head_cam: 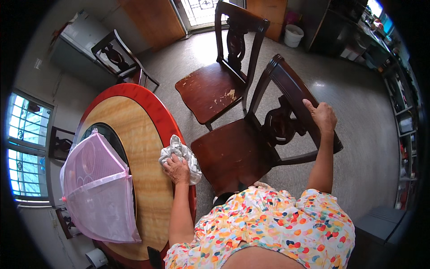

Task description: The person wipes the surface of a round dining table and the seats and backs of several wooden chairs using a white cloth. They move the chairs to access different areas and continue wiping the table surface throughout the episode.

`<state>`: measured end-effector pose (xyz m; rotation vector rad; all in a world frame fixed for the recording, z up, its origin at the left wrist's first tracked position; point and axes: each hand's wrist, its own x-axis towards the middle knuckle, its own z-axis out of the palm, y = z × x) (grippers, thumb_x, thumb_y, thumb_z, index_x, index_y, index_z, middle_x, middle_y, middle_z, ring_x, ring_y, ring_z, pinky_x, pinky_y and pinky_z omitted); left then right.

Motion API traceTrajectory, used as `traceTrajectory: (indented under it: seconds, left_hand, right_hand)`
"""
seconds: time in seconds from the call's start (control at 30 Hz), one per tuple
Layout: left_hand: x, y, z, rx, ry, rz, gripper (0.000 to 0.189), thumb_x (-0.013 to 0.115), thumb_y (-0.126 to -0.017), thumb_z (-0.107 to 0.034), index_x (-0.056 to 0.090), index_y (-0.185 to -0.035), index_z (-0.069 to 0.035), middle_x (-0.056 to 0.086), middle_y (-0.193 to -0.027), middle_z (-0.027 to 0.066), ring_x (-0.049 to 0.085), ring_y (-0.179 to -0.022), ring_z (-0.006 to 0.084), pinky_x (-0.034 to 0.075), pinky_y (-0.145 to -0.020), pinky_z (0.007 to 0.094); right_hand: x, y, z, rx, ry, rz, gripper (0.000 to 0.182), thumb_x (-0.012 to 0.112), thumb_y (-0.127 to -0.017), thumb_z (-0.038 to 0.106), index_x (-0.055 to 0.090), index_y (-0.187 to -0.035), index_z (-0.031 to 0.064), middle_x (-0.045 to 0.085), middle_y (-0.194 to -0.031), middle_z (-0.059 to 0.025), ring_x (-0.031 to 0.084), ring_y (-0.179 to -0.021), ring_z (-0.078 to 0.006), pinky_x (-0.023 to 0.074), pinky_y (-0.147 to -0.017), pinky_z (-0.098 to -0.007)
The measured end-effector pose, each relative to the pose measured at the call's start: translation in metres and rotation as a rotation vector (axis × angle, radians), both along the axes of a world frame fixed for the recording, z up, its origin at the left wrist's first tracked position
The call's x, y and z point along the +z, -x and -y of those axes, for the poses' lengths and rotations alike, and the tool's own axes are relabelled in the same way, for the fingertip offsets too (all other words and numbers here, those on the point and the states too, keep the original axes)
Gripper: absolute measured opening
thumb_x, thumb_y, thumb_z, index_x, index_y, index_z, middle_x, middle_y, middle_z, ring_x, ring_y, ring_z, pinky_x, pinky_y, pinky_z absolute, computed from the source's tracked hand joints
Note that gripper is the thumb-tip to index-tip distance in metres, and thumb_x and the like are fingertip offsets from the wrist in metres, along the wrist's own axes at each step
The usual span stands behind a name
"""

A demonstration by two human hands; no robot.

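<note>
My left hand (177,169) presses on a crumpled light grey-white cloth (181,153) at the red rim of a round table (144,134). The cloth hangs a little over the table's edge. On the right, my right hand (322,116) grips the top rail of a dark wooden chair (231,153), with the thumb on its near face and the fingers over the outer side. A pink mesh food cover (100,195) stands on the dark turntable at the table's middle.
A second wooden chair (215,90) with a worn seat stands just beyond the gripped one. Another chair (116,59) is behind the table. A white bucket (293,35) stands by the far wall; shelves (404,134) line the right. A dark flat object (154,257) lies at the table's near edge.
</note>
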<state>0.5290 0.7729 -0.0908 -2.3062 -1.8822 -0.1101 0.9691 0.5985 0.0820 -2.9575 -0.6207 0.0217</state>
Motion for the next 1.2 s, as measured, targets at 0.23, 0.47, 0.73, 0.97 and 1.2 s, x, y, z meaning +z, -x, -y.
traceTrajectory:
  seconds: [0.23, 0.47, 0.73, 0.97, 1.2]
  left_hand:
    - [0.003, -0.013, 0.01, 0.115, -0.029, 0.018, 0.046, 0.058, -0.078, -0.034, 0.047, -0.115, -0.008, 0.049, -0.104, 0.0133, 0.045, -0.101, 0.0331, 0.042, -0.081, 0.0491]
    - [0.0, -0.01, 0.036, 0.115, -0.092, -0.049, 0.051, 0.061, -0.075, -0.037, 0.047, -0.115, -0.01, 0.05, -0.099, 0.0097, 0.047, -0.096, 0.0292, 0.044, -0.075, 0.0456]
    - [-0.002, 0.034, 0.142, 0.147, -0.147, 0.0, 0.055, 0.066, -0.07, -0.036, 0.049, -0.116, -0.013, 0.05, -0.095, 0.0079, 0.048, -0.092, 0.0274, 0.042, -0.072, 0.0447]
    - [-0.01, 0.079, 0.235, 0.248, -0.192, -0.054, 0.06, 0.074, -0.062, -0.031, 0.049, -0.113, -0.014, 0.049, -0.095, 0.0061, 0.048, -0.089, 0.0278, 0.042, -0.069, 0.0445]
    - [-0.013, 0.086, 0.256, 0.217, -0.103, 0.332, 0.048, 0.067, -0.063, -0.02, 0.056, -0.109, -0.009, 0.059, -0.098, 0.0119, 0.052, -0.092, 0.0336, 0.044, -0.076, 0.0438]
  right_hand:
    - [-0.001, -0.012, -0.018, 0.099, 0.034, -0.065, 0.075, 0.05, -0.073, 0.071, 0.064, -0.083, -0.0019, 0.065, -0.084, -0.0204, 0.064, -0.083, -0.0336, 0.0509, -0.071, -0.0443]
    - [-0.007, -0.011, -0.017, 0.145, -0.004, 0.015, 0.076, 0.047, -0.072, 0.072, 0.064, -0.085, -0.0007, 0.065, -0.086, -0.0195, 0.064, -0.084, -0.0332, 0.0511, -0.072, -0.0434]
    - [-0.009, -0.012, -0.01, 0.169, 0.003, 0.031, 0.072, 0.048, -0.075, 0.069, 0.065, -0.091, 0.0005, 0.065, -0.092, -0.0181, 0.064, -0.087, -0.033, 0.0507, -0.074, -0.0428]
    - [-0.011, -0.035, -0.007, 0.378, -0.196, -0.229, 0.066, 0.06, -0.074, 0.059, 0.061, -0.1, -0.0026, 0.063, -0.101, -0.0204, 0.061, -0.096, -0.0328, 0.0467, -0.08, -0.0401]
    - [-0.023, -0.059, 0.032, 0.68, -0.436, -0.75, 0.072, 0.062, -0.081, 0.039, 0.032, -0.133, -0.0003, 0.047, -0.124, -0.0217, 0.047, -0.114, -0.0271, 0.037, -0.096, -0.0359]
